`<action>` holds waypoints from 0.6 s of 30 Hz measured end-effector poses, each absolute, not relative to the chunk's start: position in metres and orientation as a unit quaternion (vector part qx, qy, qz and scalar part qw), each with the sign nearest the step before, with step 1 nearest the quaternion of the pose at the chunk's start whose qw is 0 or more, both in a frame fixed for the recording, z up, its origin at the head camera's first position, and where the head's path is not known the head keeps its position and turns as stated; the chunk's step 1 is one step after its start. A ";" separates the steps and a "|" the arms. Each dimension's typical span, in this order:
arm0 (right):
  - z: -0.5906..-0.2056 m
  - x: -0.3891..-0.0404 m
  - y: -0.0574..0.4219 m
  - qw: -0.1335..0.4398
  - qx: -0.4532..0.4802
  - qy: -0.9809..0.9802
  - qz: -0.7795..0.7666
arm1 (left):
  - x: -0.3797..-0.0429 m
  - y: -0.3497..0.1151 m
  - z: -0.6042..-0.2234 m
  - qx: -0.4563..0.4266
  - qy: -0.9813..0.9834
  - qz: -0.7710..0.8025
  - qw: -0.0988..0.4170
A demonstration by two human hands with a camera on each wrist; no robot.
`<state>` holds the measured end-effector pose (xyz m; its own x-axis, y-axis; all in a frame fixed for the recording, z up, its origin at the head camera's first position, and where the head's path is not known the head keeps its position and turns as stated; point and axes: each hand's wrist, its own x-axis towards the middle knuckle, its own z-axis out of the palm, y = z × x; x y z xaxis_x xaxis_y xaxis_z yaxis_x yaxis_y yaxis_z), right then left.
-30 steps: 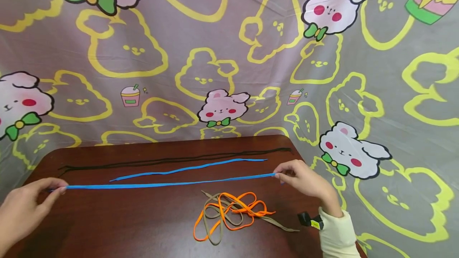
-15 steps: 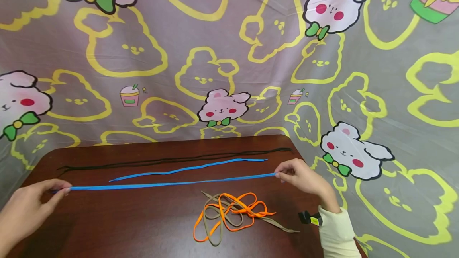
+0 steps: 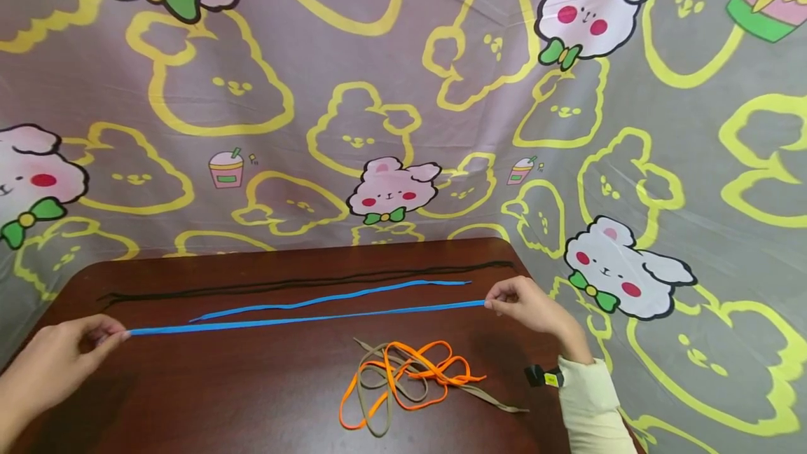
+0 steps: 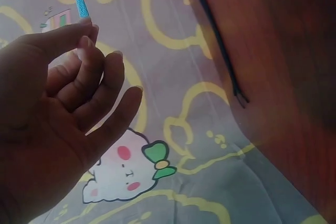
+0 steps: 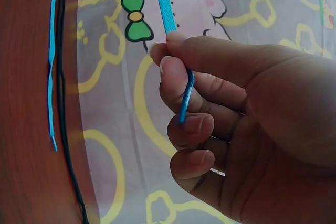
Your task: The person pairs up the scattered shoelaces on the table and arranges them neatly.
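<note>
A flat blue shoelace (image 3: 302, 320) is stretched nearly straight between my two hands, above the table. My left hand (image 3: 66, 356) pinches its left end between thumb and forefinger; in the left wrist view the other fingers (image 4: 107, 87) are loosely bent. At the opposite end, my right hand (image 3: 526, 310) pinches the lace, and its narrow tip (image 5: 186, 100) sticks out below the thumb in the right wrist view. Just behind lies a second blue shoelace (image 3: 340, 296), roughly parallel. Farther back, dark shoelaces (image 3: 284, 283) run lengthwise along the table.
Nearer to me, an orange shoelace (image 3: 435, 373) and an olive-brown shoelace (image 3: 494, 398) lie in a tangled heap on the brown table (image 3: 221, 391). A patterned cloth (image 3: 284, 90) hangs behind and to the right of the table. A small black device (image 3: 536, 375) sits at my right wrist.
My left hand has shifted slightly right, and my right hand has risen a little. The held blue shoelace stays stretched and now appears closer to the second blue one at the left.
</note>
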<state>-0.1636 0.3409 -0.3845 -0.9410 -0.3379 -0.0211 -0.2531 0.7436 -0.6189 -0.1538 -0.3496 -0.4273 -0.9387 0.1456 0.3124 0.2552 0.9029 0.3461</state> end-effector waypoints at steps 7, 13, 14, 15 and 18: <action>-0.388 -0.165 0.348 0.083 -0.150 0.933 -0.316 | -0.164 -0.360 -0.437 -0.100 -0.973 -0.186 0.087; -0.399 -0.173 0.351 0.077 -0.149 0.935 -0.312 | -0.173 -0.364 -0.443 -0.103 -0.977 -0.187 0.026; -0.401 -0.175 0.351 0.074 -0.147 0.937 -0.308 | -0.174 -0.363 -0.444 -0.104 -0.977 -0.186 0.019; -0.404 -0.177 0.351 0.069 -0.143 0.940 -0.302 | -0.175 -0.363 -0.445 -0.106 -0.977 -0.185 0.011; -0.410 -0.183 0.352 0.055 -0.126 0.947 -0.289 | -0.179 -0.359 -0.447 -0.113 -0.977 -0.183 0.002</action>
<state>-0.1829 0.3519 -0.4105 -0.9624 -0.2697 -0.0314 -0.2061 0.8009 -0.5622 -0.1791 -0.3594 -0.4473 -0.9743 0.2206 0.0464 0.2224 0.9071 0.3573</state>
